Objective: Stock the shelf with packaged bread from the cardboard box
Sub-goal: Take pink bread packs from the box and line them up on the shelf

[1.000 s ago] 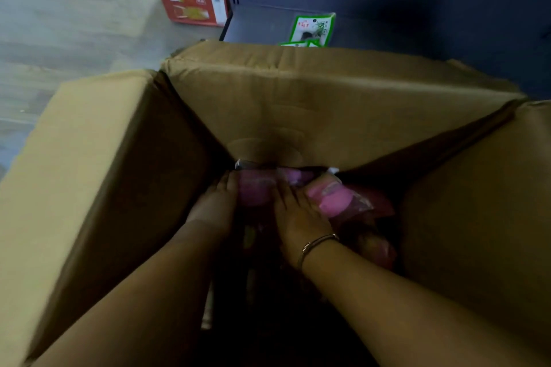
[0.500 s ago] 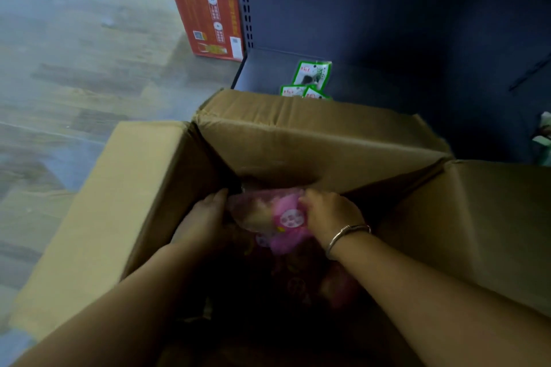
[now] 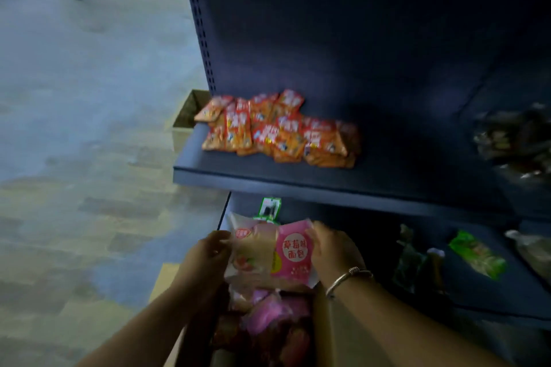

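Shop aisle, dim light, frame motion-blurred. Floor point(image 3: 89, 158) is pale wood-look plank, with bluish glare in patches. Dark blue metal shelving unit point(image 3: 343, 39) fills the right side; perforated upright point(image 3: 204, 48) at its left edge.

Middle shelf point(image 3: 298, 179) carries a loose heap of orange-red snack packets point(image 3: 277, 128) at its left part, piled several deep. Far right on the same level, dark clear-wrapped goods point(image 3: 518, 140), too blurred to identify.

Lower shelf point(image 3: 492, 292): a green packet point(image 3: 477, 253) lying flat, dark green items point(image 3: 414, 259) just left of it, a pale bag point(image 3: 533, 250) at the right edge. A small green-and-white packet point(image 3: 269, 208) stands at the back, just above the bread.

Small open cardboard carton point(image 3: 187, 116) on the floor beside the shelf's left end.

Cardboard box point(image 3: 323, 331) at bottom centre, open, holding more pink-wrapped bread packages point(image 3: 268, 316), jumbled; lower contents dark and unclear.

Bread package point(image 3: 271, 250), pink and clear wrapper with a red-lettered pink label, is held up just above the box opening, in front of the lower shelf. Left hand point(image 3: 205, 256) grips its left edge, fingers curled on the wrapper; right hand point(image 3: 331, 247) grips its right edge, thumb over the label side. Hands apart, one on each side. Silver bracelet point(image 3: 346, 277) on the right wrist.
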The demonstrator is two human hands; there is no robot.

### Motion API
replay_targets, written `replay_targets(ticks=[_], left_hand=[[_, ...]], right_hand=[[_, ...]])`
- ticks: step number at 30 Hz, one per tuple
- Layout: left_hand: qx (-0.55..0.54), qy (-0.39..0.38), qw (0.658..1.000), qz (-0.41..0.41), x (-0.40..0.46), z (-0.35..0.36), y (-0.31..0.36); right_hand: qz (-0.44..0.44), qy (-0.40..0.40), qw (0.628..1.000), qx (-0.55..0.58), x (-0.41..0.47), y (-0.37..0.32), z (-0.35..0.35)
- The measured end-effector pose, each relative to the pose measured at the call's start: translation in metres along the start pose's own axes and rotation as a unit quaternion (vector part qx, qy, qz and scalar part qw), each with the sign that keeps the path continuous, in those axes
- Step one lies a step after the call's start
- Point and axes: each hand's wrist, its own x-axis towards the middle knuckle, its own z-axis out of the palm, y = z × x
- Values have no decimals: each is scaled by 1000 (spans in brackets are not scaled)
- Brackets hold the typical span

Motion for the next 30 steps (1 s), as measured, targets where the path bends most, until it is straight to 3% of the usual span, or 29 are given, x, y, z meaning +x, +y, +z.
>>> replay_targets(ticks=[7, 11, 14, 22, 30], left_hand=[[37, 5, 994, 105, -32, -106, 165], [24, 27, 989, 145, -50, -152, 239], [79, 38, 977, 196, -57, -181, 277], [111, 14, 963, 245, -83, -231, 361], [169, -48, 945, 275, -89, -237, 411]], right_hand=[[-50, 70, 996, -35, -41, -66, -171], [-69, 106, 991, -46, -60, -94, -241], [-78, 138, 985, -66, -77, -110, -283], [-52, 212, 974, -59, -114, -134, -356], [-42, 285, 957, -16, -128, -119, -392]])
